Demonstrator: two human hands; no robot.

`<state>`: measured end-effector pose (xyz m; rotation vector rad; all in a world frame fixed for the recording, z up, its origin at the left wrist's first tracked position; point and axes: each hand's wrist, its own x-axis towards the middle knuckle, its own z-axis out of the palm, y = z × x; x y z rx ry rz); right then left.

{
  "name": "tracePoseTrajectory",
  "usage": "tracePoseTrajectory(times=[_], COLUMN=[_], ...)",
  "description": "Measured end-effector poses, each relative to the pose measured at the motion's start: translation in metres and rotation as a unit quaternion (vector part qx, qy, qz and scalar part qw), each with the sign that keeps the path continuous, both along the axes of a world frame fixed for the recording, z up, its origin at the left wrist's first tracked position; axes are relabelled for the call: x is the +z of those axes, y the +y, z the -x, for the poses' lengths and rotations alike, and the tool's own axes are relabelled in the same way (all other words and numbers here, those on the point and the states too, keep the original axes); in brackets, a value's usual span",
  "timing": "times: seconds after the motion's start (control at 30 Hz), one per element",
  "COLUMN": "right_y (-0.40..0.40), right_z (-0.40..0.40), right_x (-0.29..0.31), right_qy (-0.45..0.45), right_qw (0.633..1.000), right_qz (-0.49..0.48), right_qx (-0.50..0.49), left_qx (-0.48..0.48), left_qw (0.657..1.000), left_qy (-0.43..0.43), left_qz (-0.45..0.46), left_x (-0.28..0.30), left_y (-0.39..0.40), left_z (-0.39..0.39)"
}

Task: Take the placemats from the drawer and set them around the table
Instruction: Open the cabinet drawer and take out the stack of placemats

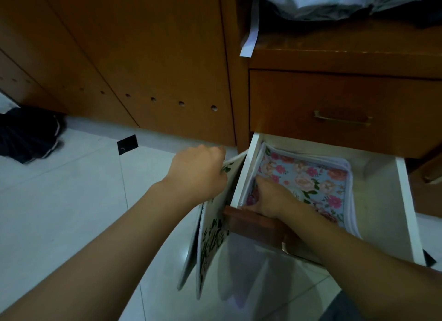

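The lower drawer (406, 201) of a wooden cabinet stands pulled out, white inside. A stack of floral placemats (311, 179), blue with pink flowers, lies in its left half. My right hand (270, 198) reaches over the drawer front and grips the near left corner of that stack. My left hand (198, 172) holds two or three placemats (210, 239) outside the drawer, just left of it; they hang on edge toward the floor, white backs and green leaf print showing.
The upper drawer (342, 115) with a brass handle is closed above. A tall wooden cabinet side (143, 69) stands at left. White tiled floor (71, 201) lies below, with dark clothing (28, 134) at far left. Plastic bags (334, 0) sit on the cabinet top.
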<state>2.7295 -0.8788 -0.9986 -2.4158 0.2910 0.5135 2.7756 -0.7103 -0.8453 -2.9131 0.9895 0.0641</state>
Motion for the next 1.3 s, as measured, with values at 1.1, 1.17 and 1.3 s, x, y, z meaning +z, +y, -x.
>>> tracePoseTrajectory(times=[1.1, 1.17, 1.3], right_y=[0.011, 0.014, 0.015], right_z=[-0.010, -0.008, -0.009], right_x=[-0.012, -0.008, 0.005], right_qy=[0.107, 0.088, 0.015], right_qw=[0.992, 0.994, 0.994], right_qz=[0.008, 0.013, 0.103], right_qx=[-0.069, -0.058, -0.029], left_qx=[-0.016, -0.011, -0.011], left_qw=[1.000, 1.000, 1.000], left_qy=[0.012, 0.016, 0.018], left_qz=[-0.004, -0.005, -0.006], left_x=[-0.016, -0.015, -0.015], left_y=[-0.002, -0.001, 0.000], left_z=[-0.007, -0.007, -0.007])
